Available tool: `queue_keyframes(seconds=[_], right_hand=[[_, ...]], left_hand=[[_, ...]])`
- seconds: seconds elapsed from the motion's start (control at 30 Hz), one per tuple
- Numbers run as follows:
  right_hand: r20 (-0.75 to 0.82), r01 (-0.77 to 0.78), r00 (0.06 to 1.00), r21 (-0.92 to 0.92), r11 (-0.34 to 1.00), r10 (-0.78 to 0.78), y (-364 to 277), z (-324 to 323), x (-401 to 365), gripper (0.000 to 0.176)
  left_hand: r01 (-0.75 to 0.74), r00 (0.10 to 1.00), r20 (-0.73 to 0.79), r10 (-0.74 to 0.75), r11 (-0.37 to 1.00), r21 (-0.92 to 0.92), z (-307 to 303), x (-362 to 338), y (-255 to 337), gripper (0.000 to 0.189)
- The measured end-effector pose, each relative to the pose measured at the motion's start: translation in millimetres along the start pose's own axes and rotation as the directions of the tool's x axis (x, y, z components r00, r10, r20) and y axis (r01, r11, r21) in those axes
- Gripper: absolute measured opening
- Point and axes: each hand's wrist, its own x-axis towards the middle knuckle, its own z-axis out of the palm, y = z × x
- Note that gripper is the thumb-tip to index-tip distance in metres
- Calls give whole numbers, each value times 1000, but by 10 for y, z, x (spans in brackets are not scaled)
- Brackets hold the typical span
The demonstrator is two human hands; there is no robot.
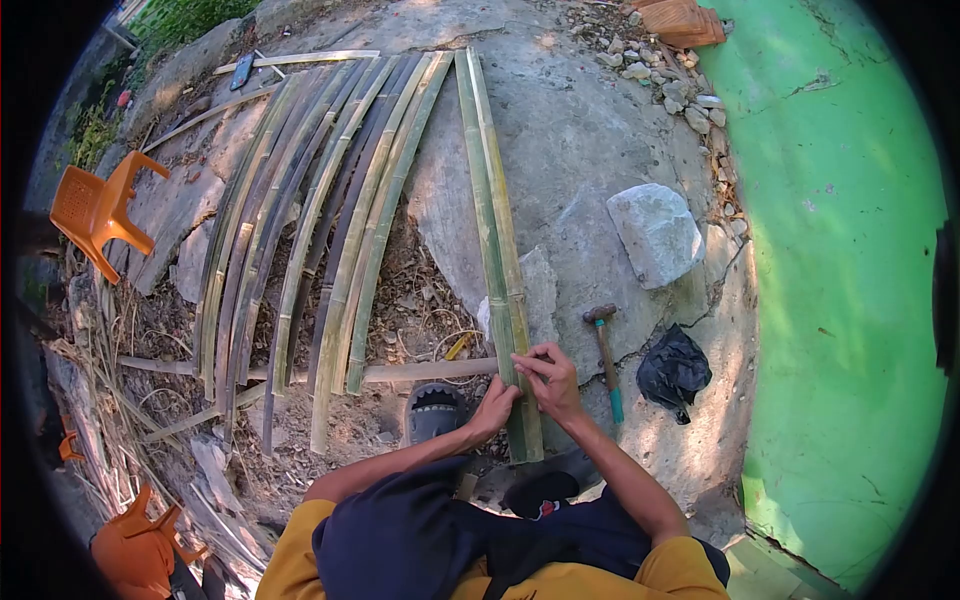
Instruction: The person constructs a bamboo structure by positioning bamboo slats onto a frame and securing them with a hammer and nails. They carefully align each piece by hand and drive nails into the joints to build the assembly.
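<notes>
Two long split bamboo strips, a greener one [489, 240] and a yellower one [511, 270], lie side by side in front of me. Over their near end, my left hand [494, 408] is closed, its fingertips at the left edge of the green strip. My right hand [550, 380] makes a pinch just above the bamboo, close to the left fingertips. Whatever the fingers hold is too small or hidden to make out. To the right of my hands, a hammer [606, 362] with a teal grip lies on the ground.
Several bamboo strips [340, 250] lie in a row at left, across a wooden bar [420, 371]. A black plastic bag [675, 372] and a stone block [655, 236] sit at right, beside a green surface [830, 300]. An orange chair [95, 210] and a phone [242, 70] are farther left.
</notes>
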Motion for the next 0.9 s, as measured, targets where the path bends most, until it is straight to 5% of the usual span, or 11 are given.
queue_keyframes(seconds=[0.33,0.4,0.47,0.9], right_hand=[[-148,-213,965,38,976,216,15,29,-36,28],[-130,-361,910,220,906,394,110,19,-39,26],[-115,-385,901,230,894,418,156,-23,-31,25],[-104,-368,905,300,880,413,107,21,-3,15]], left_hand=[[-25,1000,15,26,996,-83,109,-79,175,48],[-59,998,22,61,995,-86,113,-81,202,47],[63,988,152,-19,955,-289,108,-112,296,43],[2,992,122,26,974,-226,117,-104,321,37]])
